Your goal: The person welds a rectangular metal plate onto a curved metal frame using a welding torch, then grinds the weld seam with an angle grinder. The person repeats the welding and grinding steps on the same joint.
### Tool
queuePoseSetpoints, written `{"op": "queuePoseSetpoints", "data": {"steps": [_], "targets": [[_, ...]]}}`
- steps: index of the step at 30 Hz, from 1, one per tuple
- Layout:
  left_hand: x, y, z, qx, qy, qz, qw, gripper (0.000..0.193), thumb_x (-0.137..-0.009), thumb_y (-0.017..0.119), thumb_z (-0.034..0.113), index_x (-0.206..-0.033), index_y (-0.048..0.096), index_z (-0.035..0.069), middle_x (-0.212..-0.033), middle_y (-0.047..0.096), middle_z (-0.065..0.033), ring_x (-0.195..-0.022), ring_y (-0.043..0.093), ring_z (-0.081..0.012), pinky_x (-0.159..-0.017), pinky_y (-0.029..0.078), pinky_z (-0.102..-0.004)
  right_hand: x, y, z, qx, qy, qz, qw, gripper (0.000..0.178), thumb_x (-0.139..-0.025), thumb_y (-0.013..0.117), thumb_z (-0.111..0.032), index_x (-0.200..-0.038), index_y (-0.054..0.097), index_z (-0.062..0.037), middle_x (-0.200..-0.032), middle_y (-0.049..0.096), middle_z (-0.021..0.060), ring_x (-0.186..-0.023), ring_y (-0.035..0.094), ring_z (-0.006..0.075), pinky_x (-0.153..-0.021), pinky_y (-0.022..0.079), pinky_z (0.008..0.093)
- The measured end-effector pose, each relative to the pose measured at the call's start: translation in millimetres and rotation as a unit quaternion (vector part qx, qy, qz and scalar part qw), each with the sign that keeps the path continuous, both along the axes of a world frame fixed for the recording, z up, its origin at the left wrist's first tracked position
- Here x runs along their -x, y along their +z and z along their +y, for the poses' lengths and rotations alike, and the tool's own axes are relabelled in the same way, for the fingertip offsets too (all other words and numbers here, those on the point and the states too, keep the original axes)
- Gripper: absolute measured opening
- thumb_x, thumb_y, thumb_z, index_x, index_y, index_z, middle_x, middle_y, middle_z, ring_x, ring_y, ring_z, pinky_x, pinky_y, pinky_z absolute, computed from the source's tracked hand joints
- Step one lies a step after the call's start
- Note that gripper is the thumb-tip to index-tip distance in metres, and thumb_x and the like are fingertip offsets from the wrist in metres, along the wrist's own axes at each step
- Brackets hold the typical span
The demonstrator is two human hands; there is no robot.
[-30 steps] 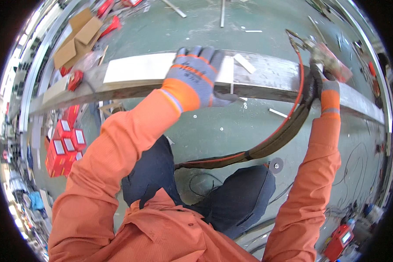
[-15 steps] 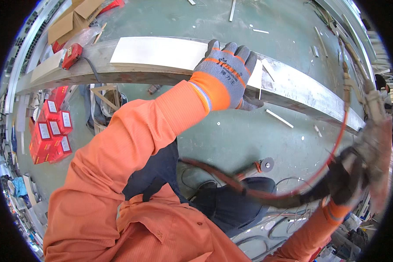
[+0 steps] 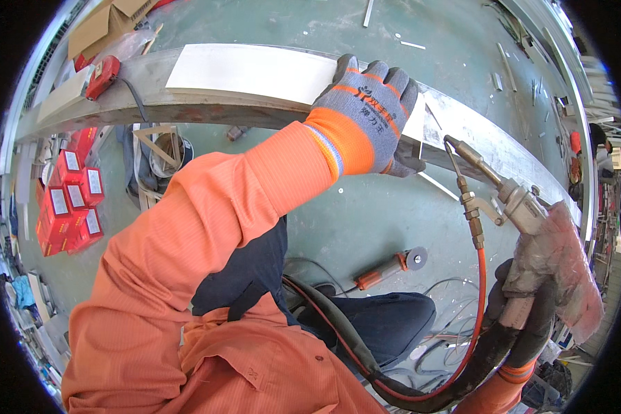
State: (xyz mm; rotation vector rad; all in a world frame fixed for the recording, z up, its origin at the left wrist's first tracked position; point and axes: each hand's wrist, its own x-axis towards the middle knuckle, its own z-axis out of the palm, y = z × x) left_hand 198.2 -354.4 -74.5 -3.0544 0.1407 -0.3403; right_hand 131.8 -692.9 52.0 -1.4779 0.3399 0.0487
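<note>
My left hand [image 3: 369, 117], in a grey and orange glove, is clamped over a long white flat piece [image 3: 248, 71] lying on a grey metal beam [image 3: 497, 141]. Its fingers rest on top and the thumb reaches below the beam's near edge. In a dark glove, my right hand [image 3: 541, 314] grips a welding gun [image 3: 528, 210] partly wrapped in clear plastic. The gun's narrow nozzle and a thin side tube point up and left toward the beam, apart from it. From its brass fitting a red hose [image 3: 481, 297] loops down beside a thick black cable [image 3: 352, 331].
A red tape measure [image 3: 103, 77] sits on the beam's left end. Below it stand red boxes [image 3: 69, 200] and a bucket [image 3: 181, 153]. An angle grinder [image 3: 386, 268] lies on the floor by my leg, near loose cables. A cardboard box [image 3: 96, 31] is at the far left.
The welding gun has swung left and inward from the right rim, its nozzle now nearer my left hand. My left hand keeps its grip on the white piece.
</note>
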Motion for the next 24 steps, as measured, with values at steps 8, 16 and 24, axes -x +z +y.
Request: {"op": "queuePoseSetpoints", "data": {"steps": [8, 16, 24], "targets": [[0.4, 10.7, -1.0, -0.007, -0.004, 0.038, 0.999, 0.124, -0.08, 0.063, 0.095, -0.161, 0.048, 0.002, -0.148, 0.057, -0.0178, -0.137, 0.056, -0.0362, -0.116, 0.042, -0.0601, 2.2, -0.7, 5.8, 0.109, 0.086, 0.008, 0.99, 0.073, -0.108, 0.055, -0.066, -0.125, 0.062, 0.0044, -0.087, 0.066, 0.0106, -0.063, 0.059, 0.0163, -0.05, 0.044, 0.0283], [-0.1, 3.1, -1.4, -0.012, 0.002, 0.02, 1.0, 0.119, -0.082, 0.065, 0.091, -0.161, 0.048, 0.003, -0.152, 0.056, -0.0194, -0.142, 0.054, -0.0373, -0.12, 0.04, -0.062, 7.2, 4.7, 27.1, 0.131, 0.1, 0.003, 0.986, 0.067, -0.109, 0.057, -0.059, -0.125, 0.06, 0.0054, -0.086, 0.065, 0.0103, -0.061, 0.056, 0.015, -0.049, 0.043, 0.027], [-2.3, -2.2, -1.7, -0.023, 0.001, 0.002, 1.0, 0.118, -0.08, 0.069, 0.09, -0.159, 0.051, 0.004, -0.148, 0.057, -0.0171, -0.137, 0.057, -0.0345, -0.115, 0.043, -0.0598, 10.8, 3.1, 37.7, 0.105, 0.075, -0.017, 0.992, 0.06, -0.109, 0.06, -0.053, -0.127, 0.059, 0.004, -0.095, 0.065, 0.0118, -0.067, 0.058, 0.015, -0.054, 0.044, 0.0273]]}}
